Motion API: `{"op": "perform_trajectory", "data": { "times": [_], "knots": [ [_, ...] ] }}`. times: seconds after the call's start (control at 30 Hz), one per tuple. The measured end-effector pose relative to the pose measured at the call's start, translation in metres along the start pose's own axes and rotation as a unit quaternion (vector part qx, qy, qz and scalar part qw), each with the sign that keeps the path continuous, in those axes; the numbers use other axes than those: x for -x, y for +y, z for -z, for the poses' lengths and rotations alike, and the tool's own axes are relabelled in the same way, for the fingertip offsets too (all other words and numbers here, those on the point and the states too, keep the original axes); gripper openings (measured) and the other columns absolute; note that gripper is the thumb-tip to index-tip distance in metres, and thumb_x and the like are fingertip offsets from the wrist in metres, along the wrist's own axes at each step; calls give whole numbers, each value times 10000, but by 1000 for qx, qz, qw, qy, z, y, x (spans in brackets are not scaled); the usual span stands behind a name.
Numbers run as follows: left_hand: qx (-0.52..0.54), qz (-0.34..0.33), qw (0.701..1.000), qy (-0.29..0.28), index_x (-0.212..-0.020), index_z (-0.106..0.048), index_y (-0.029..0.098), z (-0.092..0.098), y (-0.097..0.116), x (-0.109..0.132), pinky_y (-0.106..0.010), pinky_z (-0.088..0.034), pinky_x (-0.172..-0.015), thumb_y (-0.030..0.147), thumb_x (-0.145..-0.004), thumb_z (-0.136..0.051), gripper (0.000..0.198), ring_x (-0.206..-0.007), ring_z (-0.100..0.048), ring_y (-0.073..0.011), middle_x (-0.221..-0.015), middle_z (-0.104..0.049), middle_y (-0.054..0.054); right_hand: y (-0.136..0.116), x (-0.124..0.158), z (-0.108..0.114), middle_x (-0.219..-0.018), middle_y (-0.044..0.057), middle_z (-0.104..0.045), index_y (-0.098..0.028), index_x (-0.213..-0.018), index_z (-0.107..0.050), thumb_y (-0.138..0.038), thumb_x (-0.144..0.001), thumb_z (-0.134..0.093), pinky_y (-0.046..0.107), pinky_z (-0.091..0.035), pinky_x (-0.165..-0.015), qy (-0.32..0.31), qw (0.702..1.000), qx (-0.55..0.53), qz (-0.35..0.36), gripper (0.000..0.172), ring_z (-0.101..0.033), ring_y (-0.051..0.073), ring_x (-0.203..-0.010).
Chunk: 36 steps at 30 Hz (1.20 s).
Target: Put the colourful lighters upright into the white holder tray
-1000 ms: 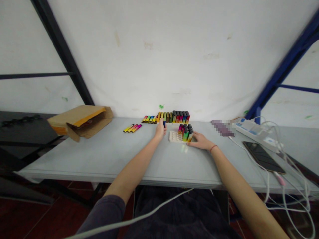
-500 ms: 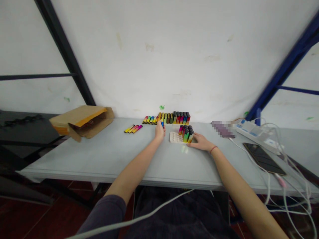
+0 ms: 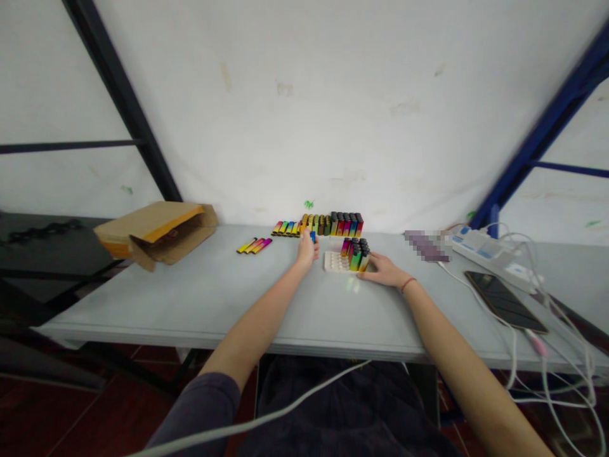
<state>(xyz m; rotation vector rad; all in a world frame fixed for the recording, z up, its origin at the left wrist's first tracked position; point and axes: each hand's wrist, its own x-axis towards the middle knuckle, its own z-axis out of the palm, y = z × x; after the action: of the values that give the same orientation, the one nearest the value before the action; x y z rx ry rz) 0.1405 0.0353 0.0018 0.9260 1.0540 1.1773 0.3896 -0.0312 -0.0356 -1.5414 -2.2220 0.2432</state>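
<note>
My left hand [image 3: 307, 254] is closed around a blue lighter [image 3: 313, 236], just left of the white tray; the fingers hide most of it. The white tray [image 3: 330, 262] has rows of small holes, bare on its left side. Several multicoloured lighters [image 3: 360, 255] with black tops stand upright in its right part. My right hand [image 3: 384, 273] grips the tray's right end, thumb at the front corner and fingers beside the standing lighters. Behind, near the wall, another group of lighters [image 3: 347, 225] stands upright, with yellowish ones [image 3: 316, 223] to its left.
Several lighters [image 3: 287, 228] lie in a row by the wall, and a few more lighters [image 3: 254, 246] lie nearer. An open cardboard box [image 3: 157, 231] rests at the left. On the right are a phone [image 3: 504, 301], a power strip [image 3: 495, 257] and tangled white cables [image 3: 547, 362].
My left hand has shifted slightly to the right with the blue lighter, towards the tray. My right hand and the tray stay in place.
</note>
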Motion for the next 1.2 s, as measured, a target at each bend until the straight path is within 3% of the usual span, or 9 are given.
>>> {"op": "perform_trajectory", "data": {
  "times": [0.1, 0.17, 0.27, 0.37, 0.5, 0.63, 0.8, 1.0, 1.2],
  "knots": [
    [-65, -48, 995, -51, -825, -474, 209, -3, 0, -1, -195, -251, -410, 514, -958, -385, 345, -367, -288, -69, -514, -359, 89, 0, 0, 0, -1342, 132, -637, -188, -1248, -654, -563, -779, -693, 501, -458, -1070, -4, 1000, 5, -2, 602, -600, 359, -1224],
    [-131, -127, 979, -87, -930, -512, 205, -4, -1, -1, -208, -370, -487, 429, -956, -449, 235, -461, -436, -92, -599, -470, 60, -1, -1, 0, -1345, 130, -635, -189, -1254, -651, -566, -781, -690, 500, -454, -1076, -6, 1000, 7, -2, 605, -594, 357, -1234],
    [-235, -291, 919, -123, -995, -595, 181, -4, -3, -1, -287, -504, -775, 361, -924, -548, 199, -841, -616, -166, -870, -623, -39, -1, -1, 1, -1339, 131, -637, -185, -1269, -645, -567, -783, -686, 500, -451, -1081, -8, 1000, 5, -2, 619, -591, 357, -1242],
    [-300, -379, 863, -147, -1027, -686, 168, -1, -4, -1, -321, -486, -928, 341, -892, -611, 231, -1068, -582, -212, -1049, -622, -89, 0, 0, 1, -1329, 122, -646, -195, -1271, -646, -566, -781, -687, 498, -455, -1081, -7, 1000, 1, 1, 615, -597, 352, -1237],
    [-319, -361, 852, -204, -1137, -717, 178, 0, -5, 0, -289, -523, -858, 354, -896, -615, 316, -1003, -617, -189, -1053, -641, -78, 1, 0, 1, -1354, 115, -634, -211, -1278, -641, -557, -782, -691, 497, -449, -1090, -3, 1000, -6, 8, 607, -590, 349, -1248],
    [-303, -352, 856, -229, -1120, -733, 174, -4, -10, 4, -285, -536, -856, 353, -865, -667, 319, -1015, -650, -196, -1104, -687, -87, 1, 0, 1, -1372, 131, -618, -191, -1316, -613, -568, -798, -666, 506, -442, -1094, -9, 1000, -2, 11, 643, -581, 354, -1259],
    [-311, -345, 860, -213, -1052, -733, 168, -12, -17, 13, -305, -552, -853, 298, -837, -692, 254, -1012, -663, -209, -1158, -698, -101, 2, -1, 0, -1347, 119, -637, -202, -1283, -633, -575, -783, -679, 491, -458, -1081, -1, 1000, 1, 13, 625, -598, 346, -1238],
    [-324, -322, 877, -149, -1086, -633, 214, -16, -17, 22, -278, -538, -771, 264, -795, -749, 317, -772, -660, -149, -946, -689, -25, 0, 0, 0, -1336, 111, -647, -215, -1259, -646, -560, -776, -693, 497, -458, -1076, 0, 1000, -4, 5, 596, -598, 349, -1233],
    [-353, -352, 852, -162, -1077, -664, 220, -14, -18, 17, -289, -533, -805, 275, -846, -694, 239, -824, -649, -162, -991, -662, -37, -3, 1, 3, -1357, 106, -640, -214, -1251, -657, -537, -773, -709, 481, -450, -1088, -2, 1000, -13, 6, 579, -591, 354, -1246]
  ]
}}
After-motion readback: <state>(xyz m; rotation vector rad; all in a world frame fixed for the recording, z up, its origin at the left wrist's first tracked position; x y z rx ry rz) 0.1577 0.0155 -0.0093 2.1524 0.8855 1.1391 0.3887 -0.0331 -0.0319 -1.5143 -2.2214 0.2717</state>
